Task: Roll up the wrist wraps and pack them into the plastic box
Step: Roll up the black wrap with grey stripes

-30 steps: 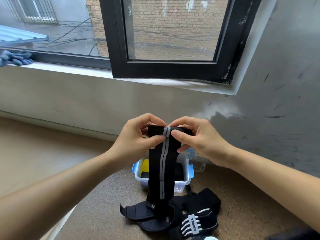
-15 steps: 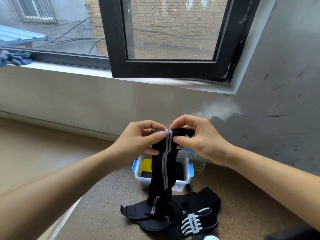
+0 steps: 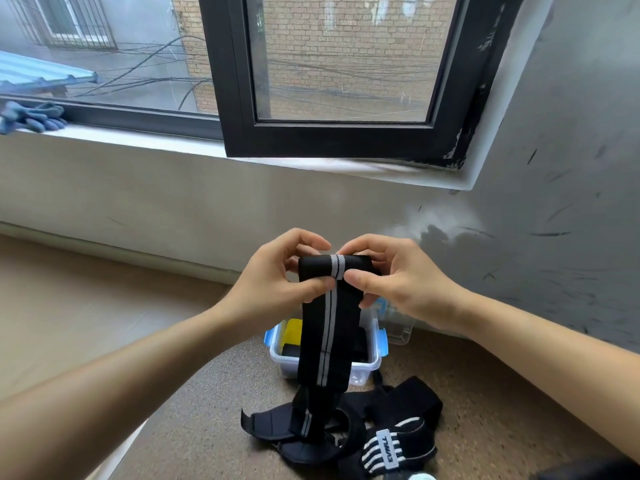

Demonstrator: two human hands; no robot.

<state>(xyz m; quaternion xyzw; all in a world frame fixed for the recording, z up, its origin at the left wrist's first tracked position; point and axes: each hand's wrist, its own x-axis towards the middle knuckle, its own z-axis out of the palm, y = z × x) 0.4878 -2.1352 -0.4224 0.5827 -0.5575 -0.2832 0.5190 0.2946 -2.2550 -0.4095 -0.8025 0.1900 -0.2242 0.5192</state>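
Left hand (image 3: 273, 282) and right hand (image 3: 398, 282) pinching the rolled top of a black wrap (image 3: 329, 327), tail hanging before the box (image 3: 375, 362), other wraps (image 3: 388, 434) heaped below, apparently tangled

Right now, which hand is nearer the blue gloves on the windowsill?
Left. The left hand pinches the rolled end of the wrist wrap, well right of and below the gloves; the right hand pinches its other side, farther away.
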